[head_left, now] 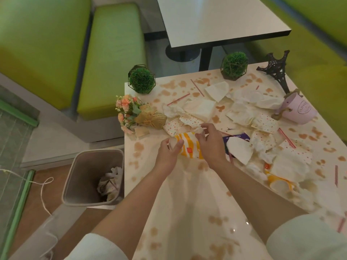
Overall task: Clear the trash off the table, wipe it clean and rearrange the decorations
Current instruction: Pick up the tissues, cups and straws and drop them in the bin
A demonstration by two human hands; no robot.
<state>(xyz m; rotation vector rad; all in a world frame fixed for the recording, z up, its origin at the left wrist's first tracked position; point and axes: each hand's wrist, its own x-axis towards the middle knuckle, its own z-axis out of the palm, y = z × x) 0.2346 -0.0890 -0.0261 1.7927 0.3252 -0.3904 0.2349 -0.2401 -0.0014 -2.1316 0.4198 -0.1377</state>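
The cup [188,146], white paper with yellow stripes, lies on its side near the desk's [187,203] left edge, its long axis running left to right, its base toward the left. The left hand [167,154] grips that base end, thumb and fingers curled round it. The right hand [210,145] covers the other end, fingers bent and pinching a bit of crumpled paper at the cup's top edge; which part they hold is hard to tell.

Just behind the cup lie dotted wrappers [180,124] and crumpled napkins [242,107], spread toward the right across brown stains [170,85]. Thin red straws [178,99] lie among them. A second cup [279,182] lies on its side at the right, partly under napkins.

A bouquet [137,113] lies at the left edge. Two green plant balls [141,79] [234,65] stand at the far edge; a dark tower model [277,70] and a pink pot [298,109] lie tipped over at the far right.

A bin [90,177] stands on the floor left of the desk, with crumpled paper inside.
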